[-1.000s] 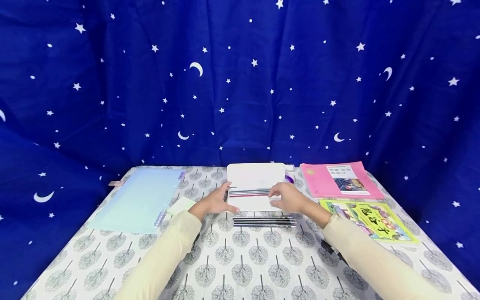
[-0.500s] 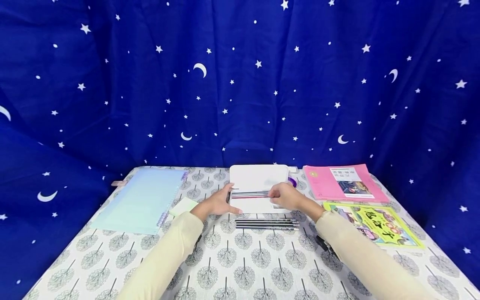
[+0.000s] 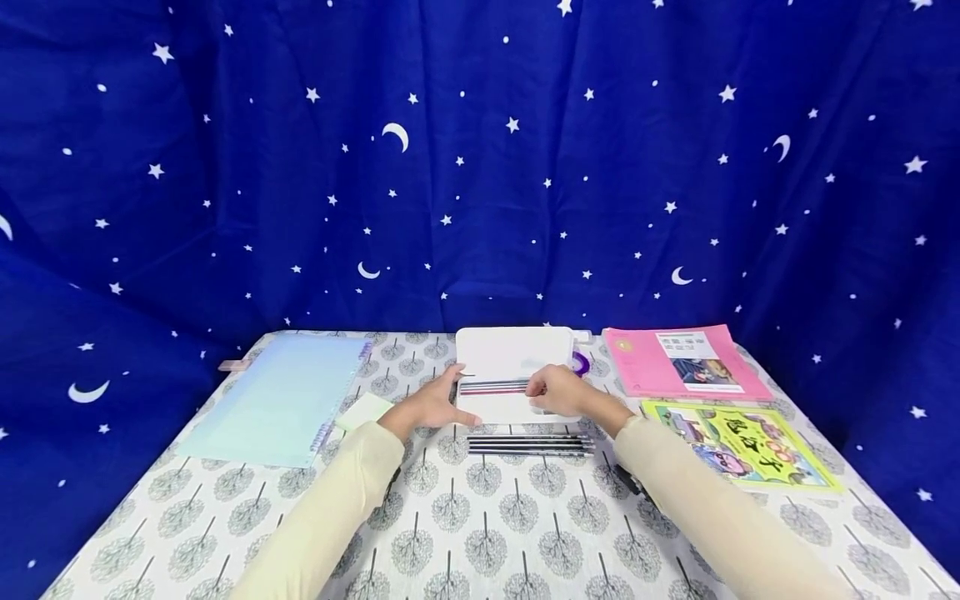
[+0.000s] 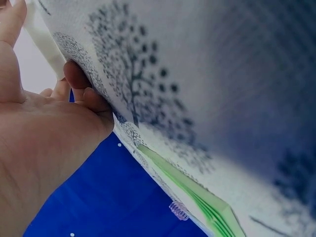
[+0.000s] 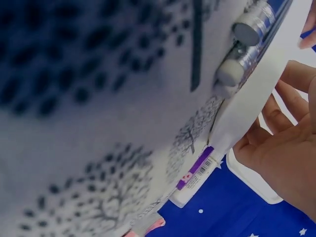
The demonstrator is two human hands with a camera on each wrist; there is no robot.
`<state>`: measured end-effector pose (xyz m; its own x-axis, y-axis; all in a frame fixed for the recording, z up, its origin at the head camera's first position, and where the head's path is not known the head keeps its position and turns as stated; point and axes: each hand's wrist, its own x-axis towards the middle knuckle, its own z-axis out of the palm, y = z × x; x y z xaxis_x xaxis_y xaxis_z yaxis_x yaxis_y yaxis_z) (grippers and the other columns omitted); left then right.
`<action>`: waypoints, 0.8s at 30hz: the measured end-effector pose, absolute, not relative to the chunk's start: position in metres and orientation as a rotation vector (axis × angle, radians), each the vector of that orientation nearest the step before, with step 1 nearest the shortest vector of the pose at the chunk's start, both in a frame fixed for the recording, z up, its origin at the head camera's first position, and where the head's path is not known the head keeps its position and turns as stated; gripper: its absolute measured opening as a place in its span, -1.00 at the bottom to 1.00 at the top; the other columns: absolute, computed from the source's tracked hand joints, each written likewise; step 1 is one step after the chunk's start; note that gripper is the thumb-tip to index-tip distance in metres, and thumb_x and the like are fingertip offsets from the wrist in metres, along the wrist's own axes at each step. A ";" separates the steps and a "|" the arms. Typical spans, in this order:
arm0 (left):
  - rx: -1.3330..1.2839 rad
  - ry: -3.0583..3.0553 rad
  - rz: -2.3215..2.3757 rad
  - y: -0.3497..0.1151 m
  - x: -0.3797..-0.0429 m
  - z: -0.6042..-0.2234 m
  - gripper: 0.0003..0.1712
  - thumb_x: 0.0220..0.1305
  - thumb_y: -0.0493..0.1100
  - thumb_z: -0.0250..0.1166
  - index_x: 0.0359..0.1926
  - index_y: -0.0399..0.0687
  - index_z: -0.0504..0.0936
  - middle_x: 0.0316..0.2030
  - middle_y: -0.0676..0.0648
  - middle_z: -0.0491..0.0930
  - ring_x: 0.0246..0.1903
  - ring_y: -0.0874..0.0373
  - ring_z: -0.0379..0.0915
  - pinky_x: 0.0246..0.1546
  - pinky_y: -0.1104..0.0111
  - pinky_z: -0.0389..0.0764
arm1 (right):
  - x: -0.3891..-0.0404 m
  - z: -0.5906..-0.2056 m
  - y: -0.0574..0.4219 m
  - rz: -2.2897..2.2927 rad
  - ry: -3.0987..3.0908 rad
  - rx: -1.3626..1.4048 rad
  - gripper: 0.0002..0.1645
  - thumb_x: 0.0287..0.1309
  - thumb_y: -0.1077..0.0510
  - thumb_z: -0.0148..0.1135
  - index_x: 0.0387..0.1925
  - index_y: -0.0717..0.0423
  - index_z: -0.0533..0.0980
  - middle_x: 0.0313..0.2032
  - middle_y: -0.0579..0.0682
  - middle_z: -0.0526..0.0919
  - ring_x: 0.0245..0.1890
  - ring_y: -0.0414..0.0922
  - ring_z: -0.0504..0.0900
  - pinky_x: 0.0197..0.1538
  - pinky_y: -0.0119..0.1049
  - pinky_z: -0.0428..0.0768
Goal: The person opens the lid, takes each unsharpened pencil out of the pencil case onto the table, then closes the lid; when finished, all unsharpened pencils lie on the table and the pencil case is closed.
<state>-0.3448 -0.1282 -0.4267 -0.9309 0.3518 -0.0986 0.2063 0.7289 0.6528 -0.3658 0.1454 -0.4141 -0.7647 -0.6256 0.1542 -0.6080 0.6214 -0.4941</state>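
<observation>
A white pencil case (image 3: pixel 498 408) lies open on the table, its lid (image 3: pixel 513 350) tipped back. Several slim grey and reddish pencils (image 3: pixel 491 386) lie lengthwise inside. My left hand (image 3: pixel 433 402) spans the case's left end, thumb along the front edge and fingers spread toward the hinge side. My right hand (image 3: pixel 562 390) reaches inside from the right, thumb and index finger pinched at the pencils' right ends; its fingertips are partly hidden in the right wrist view. In front of the case lie several dark pencils (image 3: pixel 528 445), their silver, eraser-tipped ends close up in the right wrist view.
To the left lie a pale blue spiral notebook (image 3: pixel 277 400) and a light green sticky-note pad (image 3: pixel 363 411). A purple tape ring (image 3: pixel 581 363) stands by the case's right side. Farther right are a pink book (image 3: pixel 675 362) and a yellow-green picture book (image 3: pixel 750 446). A blue starry curtain hangs behind.
My right hand has moved slightly left over the pencils in the case, its thumb and index finger closing together. The left hand stays at the case's left end.
</observation>
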 end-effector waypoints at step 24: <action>0.457 2.722 0.969 -0.129 -0.350 -0.430 0.32 -0.03 0.19 0.55 0.57 0.03 -0.09 0.49 -0.25 0.10 0.44 -0.22 0.05 0.42 -0.11 0.11 | -0.372 -0.416 0.141 -0.838 2.813 -0.980 -0.92 0.05 0.34 0.37 -0.35 0.26 0.64 -0.41 0.00 0.72 -0.34 -0.13 0.66 -0.12 -0.21 0.67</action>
<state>-0.3499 -0.1288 -0.4300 -0.9286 0.3581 -0.0972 0.2161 0.7349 0.6428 -0.3720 0.1411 -0.4165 -0.7985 -0.5880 0.1288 -0.5627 0.6531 -0.5068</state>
